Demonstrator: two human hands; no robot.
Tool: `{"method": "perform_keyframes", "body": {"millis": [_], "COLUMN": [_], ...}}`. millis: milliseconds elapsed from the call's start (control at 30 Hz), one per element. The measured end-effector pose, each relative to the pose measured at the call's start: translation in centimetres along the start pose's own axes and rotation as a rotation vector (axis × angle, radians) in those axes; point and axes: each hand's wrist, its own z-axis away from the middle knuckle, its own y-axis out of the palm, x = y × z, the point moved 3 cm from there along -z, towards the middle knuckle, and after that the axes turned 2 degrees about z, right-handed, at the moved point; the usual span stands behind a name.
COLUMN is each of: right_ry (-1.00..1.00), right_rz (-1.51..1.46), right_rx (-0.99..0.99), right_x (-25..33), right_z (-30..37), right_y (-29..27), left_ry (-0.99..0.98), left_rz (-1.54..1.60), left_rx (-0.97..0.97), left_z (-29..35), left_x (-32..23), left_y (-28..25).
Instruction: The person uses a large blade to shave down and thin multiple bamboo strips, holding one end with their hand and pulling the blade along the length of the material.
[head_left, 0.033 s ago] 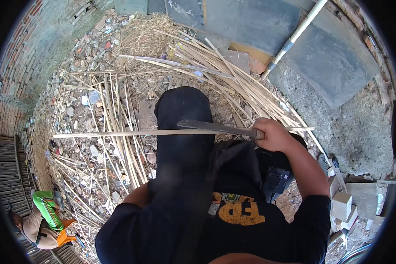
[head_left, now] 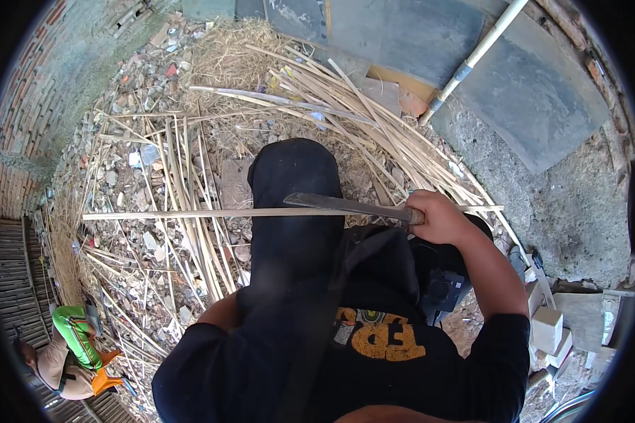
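My right hand (head_left: pixel 437 217) is closed around the handle of a machete (head_left: pixel 349 205). Its dark blade points left and lies over a long pale bamboo strip (head_left: pixel 169 214), close against it. The strip runs crosswise over my raised knee (head_left: pixel 296 176), and its right end shows beyond my right hand. Of my left arm, only a bit of forearm (head_left: pixel 222 312) shows beside my thigh; my left hand is hidden behind the leg.
Many bamboo strips (head_left: pixel 374 127) lie heaped ahead on the right, with more (head_left: pixel 183 190) on the rubble to the left. Dry straw (head_left: pixel 236 56) sits at the back. A pole (head_left: pixel 480 53) leans by grey panels (head_left: pixel 529 92). Another person (head_left: pixel 63 363) sits at lower left.
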Motion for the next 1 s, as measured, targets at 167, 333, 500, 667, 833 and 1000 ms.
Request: {"method": "perform_keyframes", "body": {"millis": [167, 333, 500, 667, 833, 1000], "right_ry": [0.072, 0.133, 0.160, 0.162, 0.172, 0.084], "right_rz": [-0.049, -0.127, -0.183, -0.188, -0.096, -0.044], "right_rx": [0.016, 0.100, 0.102, 0.062, 0.019, -0.049], "right_x": [-1.2, -1.7, -2.4, -1.6, -0.8, -0.9], "right_z": [0.0, 0.4, 1.3, 2.4, 4.4, 5.0], "right_y": [0.5, 1.4, 2.0, 2.4, 1.8, 1.7], "left_ry": [-0.063, -0.141, -0.179, -0.138, -0.051, 0.009], "left_rz": [-0.027, -0.060, -0.107, -0.142, -0.189, -0.319], "left_rx": [-0.005, -0.020, -0.010, 0.018, 0.078, 0.136], "left_z": [-0.9, -0.2, -0.1, -1.4, -2.8, 0.0], "left_x": [-0.2, -0.9, -2.0, -3.0, -4.4, -7.3], "left_y": [-0.4, -1.3, -1.8, -1.7, -1.7, -3.6]}}
